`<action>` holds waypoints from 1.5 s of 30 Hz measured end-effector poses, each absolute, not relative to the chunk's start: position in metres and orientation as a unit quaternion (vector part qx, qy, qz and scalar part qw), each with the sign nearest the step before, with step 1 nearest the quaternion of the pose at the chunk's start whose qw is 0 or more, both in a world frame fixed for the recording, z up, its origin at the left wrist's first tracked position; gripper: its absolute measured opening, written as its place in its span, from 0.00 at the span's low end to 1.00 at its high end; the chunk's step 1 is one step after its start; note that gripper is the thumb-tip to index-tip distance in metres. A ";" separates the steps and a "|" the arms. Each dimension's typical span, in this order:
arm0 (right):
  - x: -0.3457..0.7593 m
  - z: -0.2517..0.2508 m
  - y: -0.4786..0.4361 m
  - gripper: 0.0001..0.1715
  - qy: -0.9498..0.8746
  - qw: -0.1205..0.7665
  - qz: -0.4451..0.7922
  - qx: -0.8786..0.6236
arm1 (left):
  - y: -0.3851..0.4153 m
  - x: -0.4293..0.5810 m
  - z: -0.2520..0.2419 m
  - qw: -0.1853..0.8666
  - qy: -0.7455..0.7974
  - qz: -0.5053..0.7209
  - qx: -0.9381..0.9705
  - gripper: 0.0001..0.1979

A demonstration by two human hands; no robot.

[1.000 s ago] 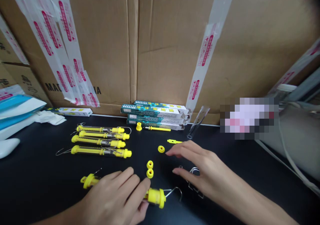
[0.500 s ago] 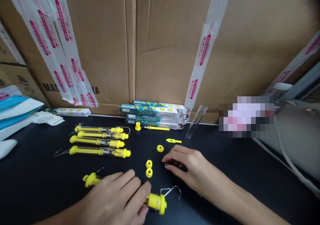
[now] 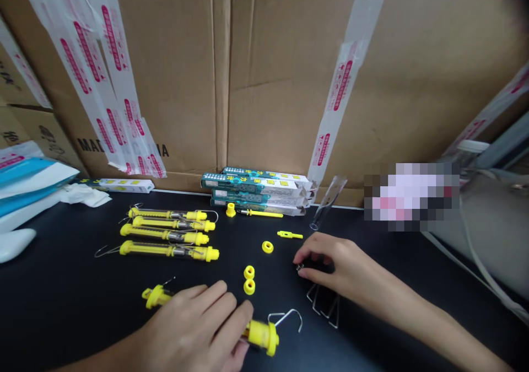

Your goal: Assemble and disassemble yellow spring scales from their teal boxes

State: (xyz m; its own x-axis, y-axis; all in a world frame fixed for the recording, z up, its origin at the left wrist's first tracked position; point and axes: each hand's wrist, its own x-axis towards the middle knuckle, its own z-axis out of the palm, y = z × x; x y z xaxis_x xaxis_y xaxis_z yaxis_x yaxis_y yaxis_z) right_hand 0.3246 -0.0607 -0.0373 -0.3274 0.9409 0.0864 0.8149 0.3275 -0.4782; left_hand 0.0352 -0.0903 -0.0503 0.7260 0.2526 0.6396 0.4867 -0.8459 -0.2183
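The left hand (image 3: 192, 328) was closed around a yellow spring scale (image 3: 261, 337), which lay low on the black bench (image 3: 82, 319) with its wire hook pointing right. The fingers (image 3: 309, 259) of the right hand (image 3: 334, 264) were close together and pinched a small metal piece (image 3: 299, 267), just above some loose wire hooks (image 3: 323, 306). Two yellow rings (image 3: 249, 279) sat between the hands, and four assembled spring scales (image 3: 167, 234) lay in a row to the left.
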 end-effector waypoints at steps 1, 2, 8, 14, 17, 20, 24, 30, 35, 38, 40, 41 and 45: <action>0.329 -0.037 -0.060 0.07 -0.795 0.175 0.182 -0.552 | -0.090 0.035 -0.051 0.187 -0.204 -0.307 -0.911 0.14; 0.333 -0.035 -0.060 0.08 -0.794 0.172 0.187 -0.552 | -0.090 0.035 -0.051 0.187 -0.201 -0.306 -0.912 0.13; 0.328 -0.020 -0.072 0.12 -0.792 0.175 0.201 -0.549 | -0.091 0.036 -0.051 0.189 -0.210 -0.310 -0.908 0.08; 0.294 -0.031 -0.102 0.13 -0.837 0.138 0.197 -0.492 | -0.091 0.036 -0.051 0.195 -0.212 -0.317 -0.903 0.11; 0.290 -0.041 -0.101 0.06 -0.853 0.147 0.153 -0.477 | -0.090 0.038 -0.052 0.204 -0.210 -0.323 -0.900 0.12; 0.295 -0.045 -0.091 0.08 -0.848 0.164 0.114 -0.491 | -0.089 0.038 -0.052 0.212 -0.211 -0.326 -0.897 0.15; 0.301 -0.042 -0.083 0.07 -0.843 0.179 0.112 -0.496 | -0.092 0.037 -0.051 0.217 -0.224 -0.335 -0.889 0.16; 0.313 -0.030 -0.091 0.04 -0.821 0.198 0.117 -0.523 | -0.092 0.037 -0.052 0.217 -0.226 -0.340 -0.887 0.16; 0.331 -0.025 -0.090 0.15 -0.769 0.070 0.166 -0.613 | -0.090 0.038 -0.053 0.214 -0.228 -0.336 -0.889 0.17; 0.333 -0.027 -0.088 0.16 -0.751 0.040 0.179 -0.635 | -0.089 0.039 -0.054 0.212 -0.231 -0.328 -0.891 0.17; 0.331 -0.028 -0.088 0.15 -0.746 0.038 0.176 -0.642 | -0.088 0.040 -0.055 0.215 -0.233 -0.332 -0.889 0.18; 0.330 -0.028 -0.089 0.16 -0.744 0.037 0.177 -0.643 | -0.088 0.040 -0.055 0.216 -0.233 -0.332 -0.888 0.18; 0.331 -0.026 -0.094 0.16 -0.741 0.051 0.201 -0.639 | -0.090 0.038 -0.056 0.219 -0.235 -0.326 -0.889 0.18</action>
